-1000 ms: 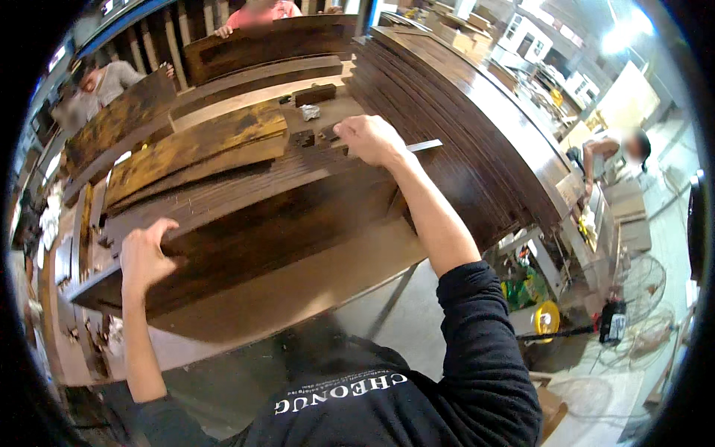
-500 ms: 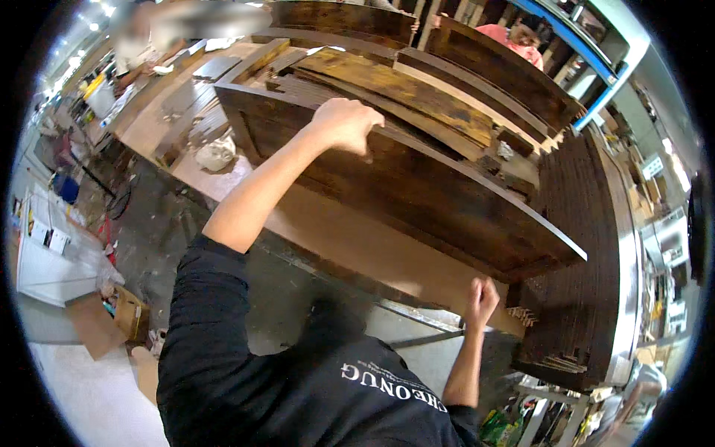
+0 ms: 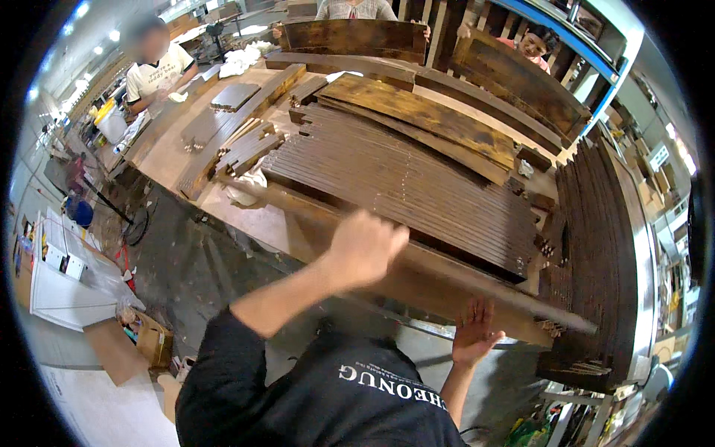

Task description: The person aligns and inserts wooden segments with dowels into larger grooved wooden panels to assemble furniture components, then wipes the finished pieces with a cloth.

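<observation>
So the big worktable (image 3: 173, 155) is loaded. A wide stack of dark slats (image 3: 402, 179) covers the middle, and there's a second tall pile of slats (image 3: 603, 246) along the right edge. A couple of lighter, blotchy planks (image 3: 424, 119) lie across the far side. The piece being handled is the long dark board (image 3: 439, 277), which runs along the tabletop's near edge from the near-left part out past the near-right corner. It's smeared with motion blur, so it's clearly on the move. The left hand (image 3: 365, 249) is curled tight over the board's top edge around mid-length, fingers wrapped and knuckles up. The right hand (image 3: 475, 331) is lower and further right, palm flat and fingers spread wide. It looks pressed against the board's underside or face, but I can't tell for sure that it's touching. My take is that a board this long wants the hands further apart than this, or the far end is going to whip around. That right tip is just beside the tall pile, so I'd watch it for a knock. I'd also get the right hand's fingers properly around an edge rather than just a flat palm, and keep the board's face tipped toward the body. There's a white rag (image 3: 242, 195) by the left end that could snag.
</observation>
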A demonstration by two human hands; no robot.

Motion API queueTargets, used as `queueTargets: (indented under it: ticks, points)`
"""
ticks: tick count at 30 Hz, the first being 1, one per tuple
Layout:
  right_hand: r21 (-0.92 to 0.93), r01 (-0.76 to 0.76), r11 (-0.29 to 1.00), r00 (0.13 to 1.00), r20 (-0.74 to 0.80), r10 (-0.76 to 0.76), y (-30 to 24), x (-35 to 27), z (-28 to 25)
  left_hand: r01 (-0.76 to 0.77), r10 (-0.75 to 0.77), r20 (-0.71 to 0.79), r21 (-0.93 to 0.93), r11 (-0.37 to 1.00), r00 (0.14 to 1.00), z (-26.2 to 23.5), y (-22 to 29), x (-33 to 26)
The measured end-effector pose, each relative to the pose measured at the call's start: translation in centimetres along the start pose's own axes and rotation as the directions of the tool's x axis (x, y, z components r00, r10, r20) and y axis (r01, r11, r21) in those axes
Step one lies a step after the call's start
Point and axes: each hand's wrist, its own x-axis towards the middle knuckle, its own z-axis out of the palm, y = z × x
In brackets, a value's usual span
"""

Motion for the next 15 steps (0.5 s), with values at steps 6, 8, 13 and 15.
queueTargets:
  ticks: [6, 8, 13, 15]
  points:
    - [0.168, -0.048, 0.985, 0.994, -0.084, 0.062, 3.2, -6.8, 2.4, -0.176, 0.147, -0.109, -0.342, 0.923, 0.983, 6.7, 1.7, -9.9]
    - [0.149, -0.078, 0.986, 0.977, -0.186, 0.105, 4.0, -7.8, 1.4, -0.204, 0.236, 0.055, -0.336, 0.919, 0.970, 7.8, 1.6, -10.6]
    - [0.205, -0.094, 0.974, 0.890, -0.421, 0.174, 7.1, -10.2, 2.2, -0.248, 0.423, 0.156, -0.613, 0.750, 0.892, 11.7, -1.6, -9.8]
    - [0.217, -0.078, 0.973, 0.828, -0.530, 0.185, 9.1, -11.2, 0.3, -0.153, 0.322, 0.166, -0.624, 0.767, 0.932, 12.8, -4.7, -7.9]
